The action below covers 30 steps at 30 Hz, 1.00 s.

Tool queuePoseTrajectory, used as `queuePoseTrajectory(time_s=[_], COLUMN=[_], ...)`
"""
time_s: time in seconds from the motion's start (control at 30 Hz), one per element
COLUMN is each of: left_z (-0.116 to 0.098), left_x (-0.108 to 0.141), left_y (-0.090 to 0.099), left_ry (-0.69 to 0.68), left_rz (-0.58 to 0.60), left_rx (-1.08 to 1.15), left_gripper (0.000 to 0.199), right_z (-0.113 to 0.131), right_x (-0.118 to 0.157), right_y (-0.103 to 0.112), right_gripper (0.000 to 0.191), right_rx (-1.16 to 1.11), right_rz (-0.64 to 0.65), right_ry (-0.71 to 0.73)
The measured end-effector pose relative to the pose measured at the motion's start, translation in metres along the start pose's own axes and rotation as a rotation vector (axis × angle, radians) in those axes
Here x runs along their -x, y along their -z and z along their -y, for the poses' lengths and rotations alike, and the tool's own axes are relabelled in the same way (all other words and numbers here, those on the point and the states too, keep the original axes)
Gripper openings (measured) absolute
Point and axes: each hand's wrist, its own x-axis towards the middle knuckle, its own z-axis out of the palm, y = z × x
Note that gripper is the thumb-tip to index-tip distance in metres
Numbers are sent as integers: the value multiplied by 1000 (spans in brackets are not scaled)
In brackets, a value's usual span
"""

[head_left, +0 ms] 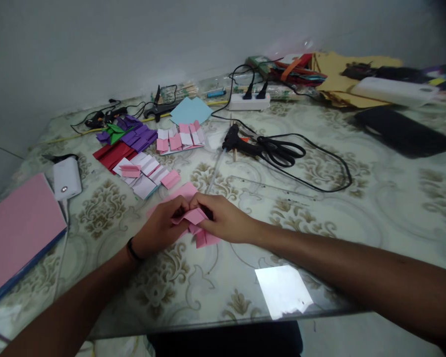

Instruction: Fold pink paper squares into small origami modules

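Both of my hands meet over the middle of the table, pinching one folded pink paper (pixel 195 216) between thumbs and fingers. My left hand (pixel 167 218), with a dark band at the wrist, grips its left side. My right hand (pixel 223 218) grips the right side. More pink paper pieces (pixel 207 239) lie under and just in front of the hands, partly hidden by them. Beyond the hands sit folded pink and white papers (pixel 144 173), and a second pink and white group (pixel 180 138) stands farther back. A black glue gun (pixel 241 144) lies behind my right hand.
Red (pixel 111 154) and purple folded papers (pixel 141 136) lie at the back left, near blue sheets (pixel 191 110). Scissors (pixel 282 150), a clear ruler (pixel 271 188) and a power strip (pixel 250 101) are behind. A white power bank (pixel 67 177) and pink sheets (pixel 20 233) are left; white paper (pixel 283 291) lies in front.
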Motion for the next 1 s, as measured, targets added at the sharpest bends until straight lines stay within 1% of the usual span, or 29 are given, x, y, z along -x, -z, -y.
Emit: queuePoseTrajectory(time_s=[1.0], left_z=[-2], left_x=[-1], left_y=[1], left_ry=[-35], left_rz=[-11], left_rx=[15], left_gripper=[5], right_z=[0], right_x=[0], right_y=[1], right_gripper=[7], right_rx=[18], right_rz=[-8], right_ry=[16])
